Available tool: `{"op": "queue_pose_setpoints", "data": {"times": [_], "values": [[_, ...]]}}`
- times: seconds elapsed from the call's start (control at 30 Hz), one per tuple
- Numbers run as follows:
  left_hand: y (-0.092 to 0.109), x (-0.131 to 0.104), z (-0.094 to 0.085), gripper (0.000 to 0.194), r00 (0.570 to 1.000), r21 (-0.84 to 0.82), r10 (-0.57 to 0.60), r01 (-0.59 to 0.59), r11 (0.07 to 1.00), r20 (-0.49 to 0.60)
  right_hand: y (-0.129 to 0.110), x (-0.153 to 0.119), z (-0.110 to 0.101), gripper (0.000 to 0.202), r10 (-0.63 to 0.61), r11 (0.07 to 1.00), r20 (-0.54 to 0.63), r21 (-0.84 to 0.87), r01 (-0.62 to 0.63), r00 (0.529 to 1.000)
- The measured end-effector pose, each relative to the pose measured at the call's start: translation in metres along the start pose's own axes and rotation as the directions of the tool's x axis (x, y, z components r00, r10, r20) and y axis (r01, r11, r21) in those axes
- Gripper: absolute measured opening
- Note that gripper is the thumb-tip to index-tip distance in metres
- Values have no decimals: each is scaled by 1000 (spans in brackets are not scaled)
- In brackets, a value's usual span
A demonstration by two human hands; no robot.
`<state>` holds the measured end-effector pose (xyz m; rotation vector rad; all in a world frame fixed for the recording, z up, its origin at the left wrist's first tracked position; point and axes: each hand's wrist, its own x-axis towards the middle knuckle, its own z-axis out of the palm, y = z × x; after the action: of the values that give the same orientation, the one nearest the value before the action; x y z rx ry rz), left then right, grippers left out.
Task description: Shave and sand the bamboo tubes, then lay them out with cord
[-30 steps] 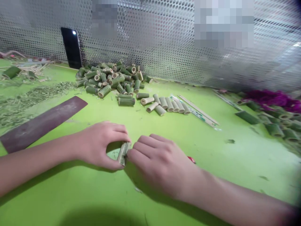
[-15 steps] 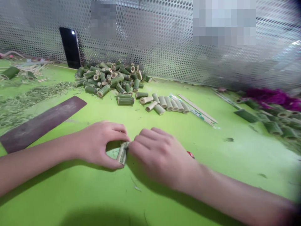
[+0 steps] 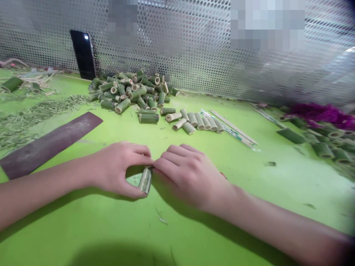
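Bamboo piece (image 3: 145, 181) is mid-table (image 3: 111, 225), near side, tilted, near end at the left thumb, far end at the left fingertips. Left hand (image 3: 119, 170) pinches it end to end, palm arched clear. Right hand (image 3: 188, 175) is curled, knuckles up, just beside the far end; its own fingers hide the grip, so can't tell what it holds, if anything. Red bit (image 3: 223, 175) shows past it, too little visible to identify.

Handling, my read: light, stiff, won't squash under a pinch. Surface is streaked pale and green, probably slicker where green; could split along the grain if levered. Best hold: thumb and fingers on the two ends, side face free, fingertips clear of the right hand.

Beyond: row of pale tubes (image 3: 199, 121), thin sticks (image 3: 234, 127) next to it, heap of green sections (image 3: 138, 92) further back by the perforated screen (image 3: 194, 66). Phone (image 3: 83, 55) stands against the screen. Flat brown strip (image 3: 52, 143) lies back-left of the left hand, shavings (image 3: 50, 111) past it. Purple fibre (image 3: 321, 112) and bigger tubes (image 3: 321, 150) far right.
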<state>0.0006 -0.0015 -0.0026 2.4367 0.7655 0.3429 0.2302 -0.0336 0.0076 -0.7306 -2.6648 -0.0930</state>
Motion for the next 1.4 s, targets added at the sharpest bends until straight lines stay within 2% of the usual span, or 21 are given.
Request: {"op": "queue_pose_setpoints", "data": {"times": [0.6,1.4], "values": [[0,0,0,40,1000,-23,-1,1,1000,-2,-11,-3,-12,13,-11,1000,57,-22,12,998],[0,0,0,43,1000,-25,-18,18,1000,8,-3,-1,-4,15,44,999,33,-5,-44,998]]}}
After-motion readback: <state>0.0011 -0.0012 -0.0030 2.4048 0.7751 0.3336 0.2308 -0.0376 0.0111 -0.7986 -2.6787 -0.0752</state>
